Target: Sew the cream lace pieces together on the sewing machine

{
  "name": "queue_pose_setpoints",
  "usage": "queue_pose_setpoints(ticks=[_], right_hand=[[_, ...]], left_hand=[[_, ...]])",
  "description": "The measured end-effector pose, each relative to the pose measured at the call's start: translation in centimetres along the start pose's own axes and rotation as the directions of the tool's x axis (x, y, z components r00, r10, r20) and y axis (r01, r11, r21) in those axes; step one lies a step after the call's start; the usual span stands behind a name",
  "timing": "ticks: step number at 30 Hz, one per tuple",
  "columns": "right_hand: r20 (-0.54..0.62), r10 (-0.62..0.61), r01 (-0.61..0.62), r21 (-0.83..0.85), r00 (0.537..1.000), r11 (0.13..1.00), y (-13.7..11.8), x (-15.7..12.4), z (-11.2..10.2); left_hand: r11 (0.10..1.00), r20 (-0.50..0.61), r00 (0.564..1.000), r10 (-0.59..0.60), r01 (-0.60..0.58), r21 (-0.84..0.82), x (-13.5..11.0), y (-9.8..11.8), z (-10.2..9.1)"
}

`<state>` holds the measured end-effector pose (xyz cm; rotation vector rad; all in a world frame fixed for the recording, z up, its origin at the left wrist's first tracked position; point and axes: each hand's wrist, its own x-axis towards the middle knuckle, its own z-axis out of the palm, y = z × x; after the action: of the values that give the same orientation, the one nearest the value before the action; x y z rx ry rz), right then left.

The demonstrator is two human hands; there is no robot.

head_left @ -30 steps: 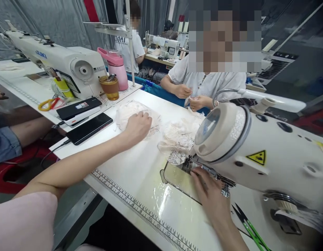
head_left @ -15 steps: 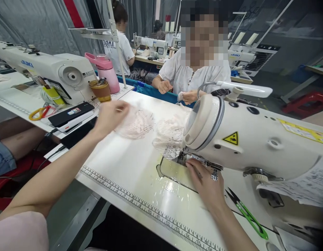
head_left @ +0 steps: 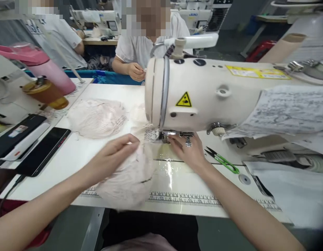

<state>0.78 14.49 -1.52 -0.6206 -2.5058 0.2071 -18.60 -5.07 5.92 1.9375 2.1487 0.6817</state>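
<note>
1. Left hand (head_left: pixel 114 157) has thumb and fingers brought together on the upper edge of a pale pink fabric piece (head_left: pixel 128 179). Right hand (head_left: pixel 189 151) sits beside the presser foot (head_left: pixel 165 137) of the sewing machine (head_left: pixel 203 94), fingers bent; its fingertips are partly hidden, so I cannot tell whether they grip anything.
2. That piece is in front of the machine, between the two forearms, over the ruler strip (head_left: pixel 182 200) and reaching the near edge of the table (head_left: pixel 80 150).
3. It looks thin and partly see-through, so it should be very light and limp, with no stiffness to hold a shape. It may slide easily on the glossy surface, and the fine cloth could snag or pucker if tugged.
4. An edge seems the best place to take it, pinched flat between thumb and fingertips; a second pinch on the opposite edge would help spread it.
5. Its outline is roundish and blurred. The longer axis appears to run from the pinched end near the presser foot down towards the person's lap, slanting left. I cannot tell front from back.
</note>
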Motion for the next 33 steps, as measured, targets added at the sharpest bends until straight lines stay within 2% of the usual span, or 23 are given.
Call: queue_pose_setpoints(ticks=[1, 2, 4, 5, 6, 7, 8, 9, 10, 13, 16, 20, 24, 33], right_hand=[[0.012, 0.016, -0.016, -0.007, 1.0, 1.0, 0.0, 0.0, 0.0], [0.025, 0.026, -0.026, -0.014, 0.999, 1.0, 0.0, 0.0, 0.0], [0.044, 0.042, -0.041, -0.021, 0.998, 0.999, -0.1, -0.1, 0.0], [0.051, 0.041, -0.041, -0.016, 0.998, 0.999, -0.1, -0.1, 0.0], [0.054, 0.035, -0.035, -0.007, 0.998, 0.999, -0.1, -0.2, 0.0], [0.05, 0.022, -0.022, 0.005, 0.999, 1.0, -0.1, -0.3, 0.0], [0.042, -0.001, 0.0, 0.016, 0.999, 1.0, -0.1, -0.4, -0.1], [0.03, -0.032, 0.031, 0.022, 0.999, 0.999, -0.2, -0.5, -0.2], [0.016, -0.068, 0.068, 0.02, 0.998, 0.998, -0.2, -0.6, -0.2], [0.007, -0.182, 0.182, -0.024, 0.983, 0.983, -0.5, -0.8, -0.6], [0.075, -0.241, 0.246, -0.075, 0.968, 0.966, -0.7, -0.8, -0.8], [0.166, -0.174, 0.198, -0.142, 0.971, 0.97, -0.9, -0.9, -0.4], [0.211, -0.092, 0.118, -0.113, 0.973, 0.987, -0.6, -1.0, 0.4], [0.214, -0.083, 0.116, -0.146, 0.973, 0.982, 0.0, -1.1, 1.2]], left_hand=[[0.999, 0.072, 0.997, 0.006, -0.003, -0.034, 0.7, 0.3, 1.2], [1.0, 0.081, 0.997, -0.005, 0.007, -0.019, 1.4, 0.5, 2.3], [0.991, -0.049, 0.998, 0.044, -0.037, 0.129, 2.5, 0.9, 3.8], [0.971, -0.114, 0.984, 0.137, -0.111, 0.21, 2.7, 1.3, 4.3], [0.935, -0.141, 0.954, 0.267, -0.22, 0.278, 2.8, 1.7, 4.8], [0.881, -0.118, 0.907, 0.404, -0.352, 0.316, 2.6, 2.2, 5.2], [0.822, -0.066, 0.855, 0.514, -0.47, 0.323, 2.3, 2.7, 5.6], [0.775, -0.018, 0.82, 0.572, -0.534, 0.337, 2.0, 3.0, 6.0], [0.755, 0.014, 0.812, 0.584, -0.549, 0.357, 1.8, 3.3, 6.5], [0.774, 0.021, 0.857, 0.515, -0.475, 0.418, 1.6, 3.0, 7.9], [0.789, 0.017, 0.872, 0.49, -0.451, 0.417, 2.3, 1.8, 8.7], [0.826, 0.014, 0.891, 0.454, -0.426, 0.368, 3.0, 0.6, 8.7], [0.856, -0.005, 0.909, 0.417, -0.391, 0.339, 3.3, 0.2, 8.5], [0.866, -0.036, 0.915, 0.401, -0.366, 0.341, 3.7, -0.2, 8.7]])
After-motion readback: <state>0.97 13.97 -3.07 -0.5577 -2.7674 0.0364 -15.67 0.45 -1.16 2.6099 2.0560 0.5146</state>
